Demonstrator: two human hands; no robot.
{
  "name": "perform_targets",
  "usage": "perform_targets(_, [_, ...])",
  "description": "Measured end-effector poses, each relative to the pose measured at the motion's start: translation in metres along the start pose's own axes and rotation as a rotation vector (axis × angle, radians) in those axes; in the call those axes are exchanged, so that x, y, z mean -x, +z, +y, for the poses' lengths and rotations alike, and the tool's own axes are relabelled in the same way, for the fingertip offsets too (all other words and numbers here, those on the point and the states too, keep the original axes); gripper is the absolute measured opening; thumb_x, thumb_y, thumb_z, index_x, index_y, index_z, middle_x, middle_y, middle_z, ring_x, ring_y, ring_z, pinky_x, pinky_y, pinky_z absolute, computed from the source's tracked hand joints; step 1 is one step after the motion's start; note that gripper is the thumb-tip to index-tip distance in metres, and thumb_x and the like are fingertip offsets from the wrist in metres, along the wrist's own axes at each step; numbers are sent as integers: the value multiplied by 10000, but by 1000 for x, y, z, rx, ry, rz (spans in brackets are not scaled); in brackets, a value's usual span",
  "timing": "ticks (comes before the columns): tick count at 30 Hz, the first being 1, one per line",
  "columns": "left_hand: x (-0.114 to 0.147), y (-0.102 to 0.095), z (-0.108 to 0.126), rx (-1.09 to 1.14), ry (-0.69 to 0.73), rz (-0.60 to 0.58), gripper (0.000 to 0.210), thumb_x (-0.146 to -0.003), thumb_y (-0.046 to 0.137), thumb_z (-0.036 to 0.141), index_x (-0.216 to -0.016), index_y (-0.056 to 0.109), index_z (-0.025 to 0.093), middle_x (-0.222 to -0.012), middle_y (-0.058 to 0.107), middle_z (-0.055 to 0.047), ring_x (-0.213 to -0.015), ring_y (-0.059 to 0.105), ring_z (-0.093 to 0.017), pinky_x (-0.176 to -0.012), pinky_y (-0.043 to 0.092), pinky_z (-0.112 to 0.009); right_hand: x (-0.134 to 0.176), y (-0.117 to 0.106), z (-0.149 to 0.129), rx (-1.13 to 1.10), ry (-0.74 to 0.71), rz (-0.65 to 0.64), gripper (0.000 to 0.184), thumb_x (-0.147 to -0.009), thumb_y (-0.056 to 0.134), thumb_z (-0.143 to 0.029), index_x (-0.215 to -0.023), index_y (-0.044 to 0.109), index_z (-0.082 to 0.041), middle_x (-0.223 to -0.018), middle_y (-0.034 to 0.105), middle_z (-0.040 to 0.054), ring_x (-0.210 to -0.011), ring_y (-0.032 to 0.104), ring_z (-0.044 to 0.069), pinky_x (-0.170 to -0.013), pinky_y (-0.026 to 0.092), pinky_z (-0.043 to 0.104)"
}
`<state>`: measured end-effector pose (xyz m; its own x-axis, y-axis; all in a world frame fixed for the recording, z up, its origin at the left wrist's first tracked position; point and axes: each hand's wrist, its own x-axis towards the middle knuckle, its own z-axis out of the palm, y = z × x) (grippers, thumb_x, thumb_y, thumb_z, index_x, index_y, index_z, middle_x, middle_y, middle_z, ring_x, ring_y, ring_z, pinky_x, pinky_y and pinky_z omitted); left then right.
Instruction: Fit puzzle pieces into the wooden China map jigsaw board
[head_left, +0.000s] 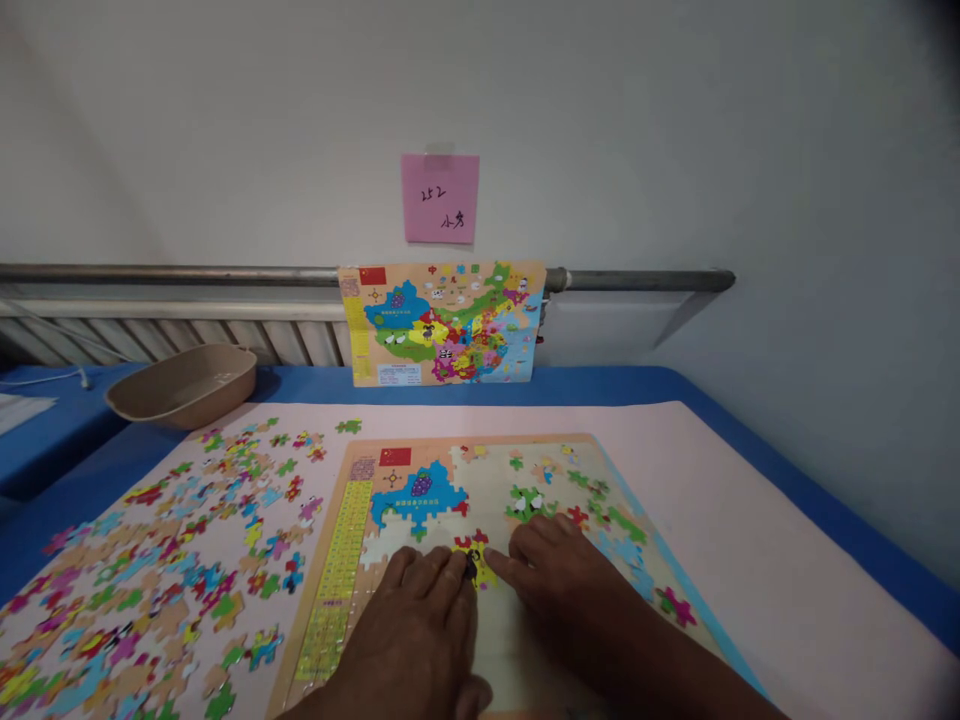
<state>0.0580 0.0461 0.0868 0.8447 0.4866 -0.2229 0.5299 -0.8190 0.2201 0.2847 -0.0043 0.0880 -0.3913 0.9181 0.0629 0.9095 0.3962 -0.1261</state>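
A jigsaw board (491, 690) lies before me, with the blue grape region (420, 495) and the left border filled in. My left hand (416, 620) rests flat on the board, its fingertips at a small yellow-and-red cluster of puzzle pieces (480, 560) with a black animal on it. From the other side, the extended index finger of my right hand (559, 575) touches that cluster, the other fingers bent. Just beyond the right hand is a green cluster (526, 503) with white birds. Both hands partly cover the board's lower middle.
Many loose puzzle pieces (172, 560) are spread over the pink sheet (750, 520) to the left. More loose pieces (634, 560) lie along the board's right side. A beige basin (184, 385) stands at the back left. Behind the board, a printed reference map (442, 325) leans upright by a pipe.
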Motion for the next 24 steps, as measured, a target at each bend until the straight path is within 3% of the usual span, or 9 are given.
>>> perform_targets(5, [-1,-3,2,15,-12,-29,822,-956,570,632,-1534,522,49,-1640,401,-273,-1533,370,-474,-1240,301,-711,-1,-2,-1,-26,-14,-9,490,-860,593,14,-1271,673,-241,-1014,633,65,-930,505,248,-824,349,389])
perform_targets(14, [-1,-6,3,44,-17,-55,813,-957,580,603,-1548,504,50,-1655,379,-264,-1548,332,-482,-1250,263,-725,-7,5,-5,-12,3,20,303,-938,604,-32,-1138,706,-235,-971,634,52,-905,509,235,-856,333,394])
perform_targets(24, [-1,-4,3,22,4,-34,804,-962,572,611,-1530,525,43,-1633,417,-274,-1535,364,-474,-1246,288,-711,-7,10,-5,-53,18,-11,321,-924,628,-68,-1194,700,-227,-984,658,65,-951,537,258,-870,361,402])
